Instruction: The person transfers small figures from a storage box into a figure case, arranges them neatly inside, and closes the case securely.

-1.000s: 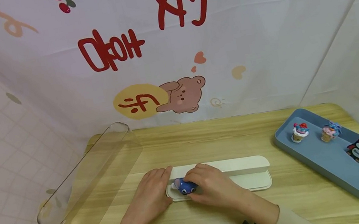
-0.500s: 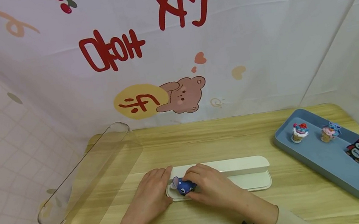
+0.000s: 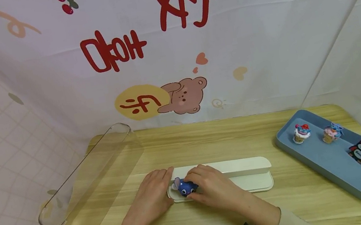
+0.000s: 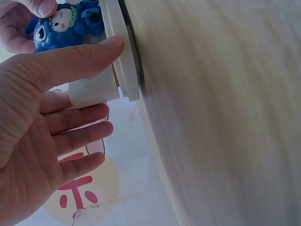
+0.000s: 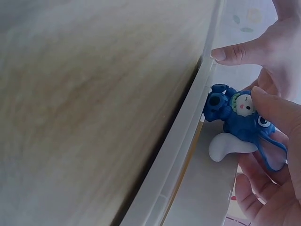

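Blue toy figure sits on left end of white stand, on lower step, in front of raised back step

Right hand on toy, fingers curled round it, pinching from right side; nearer hand to toy

Left hand flat, fingers straight and together, braced against stand's left end, just left of toy

Stand's long axis runs left-right; rest of stand stretches right of toy
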The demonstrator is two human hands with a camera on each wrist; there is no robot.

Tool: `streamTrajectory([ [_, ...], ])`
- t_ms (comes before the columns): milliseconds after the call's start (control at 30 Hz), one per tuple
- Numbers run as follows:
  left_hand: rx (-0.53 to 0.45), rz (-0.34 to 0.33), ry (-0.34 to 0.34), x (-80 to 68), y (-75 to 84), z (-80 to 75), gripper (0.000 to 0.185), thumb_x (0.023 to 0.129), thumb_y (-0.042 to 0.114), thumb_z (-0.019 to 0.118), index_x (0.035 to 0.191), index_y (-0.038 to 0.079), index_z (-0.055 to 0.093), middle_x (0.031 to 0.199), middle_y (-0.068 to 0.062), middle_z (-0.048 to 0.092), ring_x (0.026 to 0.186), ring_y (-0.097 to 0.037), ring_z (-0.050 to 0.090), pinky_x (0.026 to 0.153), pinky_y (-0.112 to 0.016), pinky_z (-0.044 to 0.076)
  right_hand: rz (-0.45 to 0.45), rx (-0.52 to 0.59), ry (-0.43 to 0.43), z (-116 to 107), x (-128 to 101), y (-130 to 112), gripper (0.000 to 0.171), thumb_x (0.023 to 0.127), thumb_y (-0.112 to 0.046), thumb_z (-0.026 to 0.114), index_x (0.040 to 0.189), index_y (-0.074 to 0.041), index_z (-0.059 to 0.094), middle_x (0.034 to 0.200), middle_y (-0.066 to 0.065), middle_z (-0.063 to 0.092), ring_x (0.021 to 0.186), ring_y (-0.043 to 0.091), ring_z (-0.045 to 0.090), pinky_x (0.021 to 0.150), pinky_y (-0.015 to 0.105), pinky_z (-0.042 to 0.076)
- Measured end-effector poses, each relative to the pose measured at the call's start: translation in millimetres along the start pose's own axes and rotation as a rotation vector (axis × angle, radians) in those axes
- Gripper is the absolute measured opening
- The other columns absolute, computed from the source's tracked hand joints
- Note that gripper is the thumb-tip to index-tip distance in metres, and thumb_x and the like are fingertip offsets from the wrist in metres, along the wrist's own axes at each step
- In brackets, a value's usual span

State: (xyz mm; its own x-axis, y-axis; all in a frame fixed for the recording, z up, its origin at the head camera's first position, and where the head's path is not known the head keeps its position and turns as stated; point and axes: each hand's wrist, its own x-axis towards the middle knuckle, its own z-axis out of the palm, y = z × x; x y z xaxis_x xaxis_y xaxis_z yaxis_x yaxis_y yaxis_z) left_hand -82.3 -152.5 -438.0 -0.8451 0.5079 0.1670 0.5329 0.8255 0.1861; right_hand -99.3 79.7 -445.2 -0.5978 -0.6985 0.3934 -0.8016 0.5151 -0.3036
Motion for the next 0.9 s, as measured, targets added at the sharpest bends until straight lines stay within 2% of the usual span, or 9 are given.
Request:
streamTrajectory([
  [400, 0.006, 0.003, -0.002, 0.2, 0.5, 0.9, 0.088, 0.064, 0.011, 0.099, 0.141, -0.004, 0.059, 0.120, -0.012, 0.068, 0.117, -0.031, 0.063, 0.107, -0.050, 0.049, 0.002, -0.011, 0.028, -3, -4, 0, 0.041, 0.081, -0.031, 0.093, 0.112, -0.012, 0.074, 0.113, -0.003, 0.071, 0.105, 0.013, 0.065, 0.094, 0.032, 0.056],
  [700, 0.016, -0.010, -0.008, 0.4, 0.2, 1.4, 0.089, 0.063, 0.012, 0.099, 0.141, -0.004, 0.059, 0.119, -0.012, 0.068, 0.116, -0.030, 0.063, 0.109, -0.050, 0.048, 0.021, -0.029, 0.072, -24, -5, -2, 0.044, 0.084, -0.036, 0.089, 0.116, -0.011, 0.072, 0.124, 0.004, 0.068, 0.111, 0.017, 0.064, 0.095, 0.037, 0.057],
  [900, 0.004, -0.012, -0.005, 0.1, 0.4, 1.4, 0.090, 0.062, 0.011, 0.100, 0.141, -0.005, 0.059, 0.118, -0.011, 0.068, 0.116, -0.031, 0.063, 0.108, -0.050, 0.048, -0.012, -0.030, 0.131, -40, -6, -1, 0.044, 0.085, -0.035, 0.089, 0.116, -0.009, 0.072, 0.124, 0.005, 0.068, 0.111, 0.019, 0.065, 0.092, 0.039, 0.058],
])
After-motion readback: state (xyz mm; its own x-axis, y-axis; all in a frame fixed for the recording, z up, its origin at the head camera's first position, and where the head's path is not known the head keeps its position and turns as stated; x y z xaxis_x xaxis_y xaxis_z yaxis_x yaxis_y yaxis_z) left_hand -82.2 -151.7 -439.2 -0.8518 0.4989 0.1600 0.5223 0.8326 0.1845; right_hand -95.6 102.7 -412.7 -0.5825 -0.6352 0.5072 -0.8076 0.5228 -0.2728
